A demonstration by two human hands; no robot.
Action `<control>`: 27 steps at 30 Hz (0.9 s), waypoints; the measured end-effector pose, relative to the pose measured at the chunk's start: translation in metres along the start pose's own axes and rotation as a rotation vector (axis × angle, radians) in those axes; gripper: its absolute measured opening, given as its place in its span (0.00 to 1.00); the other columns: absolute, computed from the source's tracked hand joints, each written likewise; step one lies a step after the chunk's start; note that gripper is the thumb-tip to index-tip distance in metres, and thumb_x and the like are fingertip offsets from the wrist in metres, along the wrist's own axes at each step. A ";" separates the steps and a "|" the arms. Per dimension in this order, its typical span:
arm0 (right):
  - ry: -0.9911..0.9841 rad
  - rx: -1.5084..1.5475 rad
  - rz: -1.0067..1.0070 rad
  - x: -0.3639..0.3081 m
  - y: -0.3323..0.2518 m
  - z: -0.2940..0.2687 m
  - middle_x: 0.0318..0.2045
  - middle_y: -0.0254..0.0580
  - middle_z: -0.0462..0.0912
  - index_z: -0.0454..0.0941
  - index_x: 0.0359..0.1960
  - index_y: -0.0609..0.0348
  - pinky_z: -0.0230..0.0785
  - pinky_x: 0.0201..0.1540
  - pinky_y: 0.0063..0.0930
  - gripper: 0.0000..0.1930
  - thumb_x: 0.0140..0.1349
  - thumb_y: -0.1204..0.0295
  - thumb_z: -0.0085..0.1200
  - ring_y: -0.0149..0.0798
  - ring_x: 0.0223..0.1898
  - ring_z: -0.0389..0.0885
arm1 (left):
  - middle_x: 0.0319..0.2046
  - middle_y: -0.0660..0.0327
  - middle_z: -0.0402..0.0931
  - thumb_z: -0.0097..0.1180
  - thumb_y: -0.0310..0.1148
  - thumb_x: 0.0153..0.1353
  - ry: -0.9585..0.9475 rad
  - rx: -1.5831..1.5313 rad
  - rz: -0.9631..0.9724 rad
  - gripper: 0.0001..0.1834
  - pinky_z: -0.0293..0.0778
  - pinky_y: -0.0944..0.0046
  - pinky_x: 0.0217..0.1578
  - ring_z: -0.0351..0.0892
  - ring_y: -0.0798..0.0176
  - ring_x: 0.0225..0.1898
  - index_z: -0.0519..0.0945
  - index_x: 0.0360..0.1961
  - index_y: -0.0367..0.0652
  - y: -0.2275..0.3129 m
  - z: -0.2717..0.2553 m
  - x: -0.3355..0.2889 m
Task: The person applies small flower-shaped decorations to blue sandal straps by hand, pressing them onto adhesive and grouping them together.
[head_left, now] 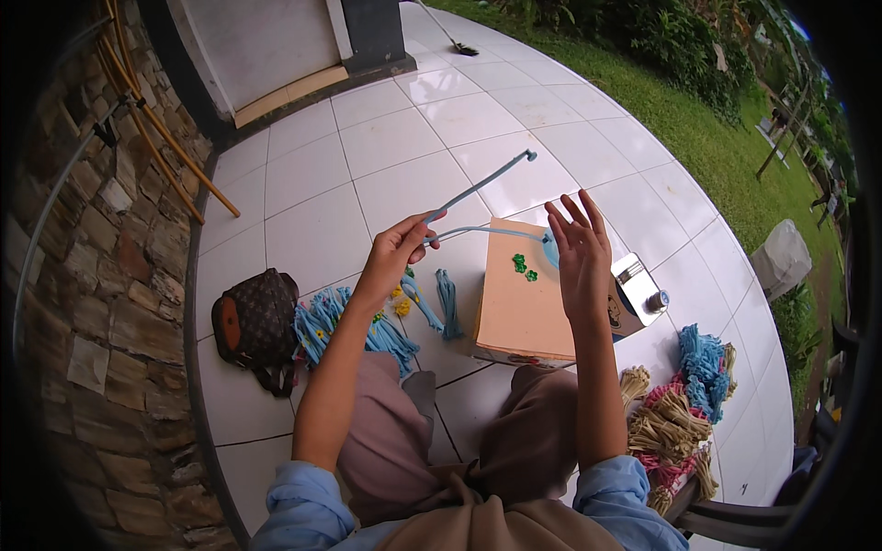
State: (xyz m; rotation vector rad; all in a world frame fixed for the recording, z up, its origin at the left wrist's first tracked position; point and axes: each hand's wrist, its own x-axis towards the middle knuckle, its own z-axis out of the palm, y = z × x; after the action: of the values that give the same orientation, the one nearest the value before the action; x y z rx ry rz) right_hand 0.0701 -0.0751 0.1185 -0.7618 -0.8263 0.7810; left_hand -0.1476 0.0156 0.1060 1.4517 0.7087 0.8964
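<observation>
I see my left hand [397, 246] pinching a thin, light-blue folded strip [478, 188] between thumb and fingers, its two springy ends reaching up and rightward above the flat peach cardboard box [519, 303]. My right hand [577, 248] hovers open, fingers spread, over glossy white floor tiles [395, 138].
</observation>
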 end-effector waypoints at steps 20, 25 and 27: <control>-0.107 0.106 0.160 0.000 0.002 0.014 0.54 0.50 0.66 0.52 0.59 0.65 0.58 0.59 0.34 0.24 0.66 0.66 0.38 0.45 0.56 0.66 | 0.27 0.62 0.73 0.48 0.27 0.59 -0.181 0.617 0.335 0.25 0.65 0.71 0.28 0.66 0.70 0.25 0.63 0.60 0.51 -0.008 0.033 -0.006; -0.044 0.080 0.106 0.002 -0.001 0.005 0.42 0.52 0.76 0.64 0.51 0.68 0.66 0.53 0.33 0.18 0.60 0.74 0.48 0.43 0.46 0.76 | 0.24 0.65 0.73 0.47 0.27 0.60 -0.157 0.577 0.329 0.25 0.62 0.73 0.24 0.62 0.72 0.21 0.63 0.60 0.51 0.001 0.037 -0.008; -0.020 0.079 0.110 0.002 -0.004 0.004 0.41 0.51 0.76 0.66 0.49 0.68 0.66 0.52 0.32 0.17 0.59 0.75 0.49 0.43 0.45 0.76 | 0.24 0.65 0.74 0.49 0.27 0.59 -0.160 0.589 0.253 0.26 0.62 0.74 0.24 0.63 0.74 0.20 0.63 0.60 0.51 0.005 0.037 -0.011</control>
State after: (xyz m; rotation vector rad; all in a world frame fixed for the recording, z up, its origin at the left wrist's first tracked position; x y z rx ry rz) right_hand 0.0687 -0.0748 0.1243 -0.7340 -0.7717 0.9157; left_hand -0.1221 -0.0129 0.1108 2.1497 0.7106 0.7798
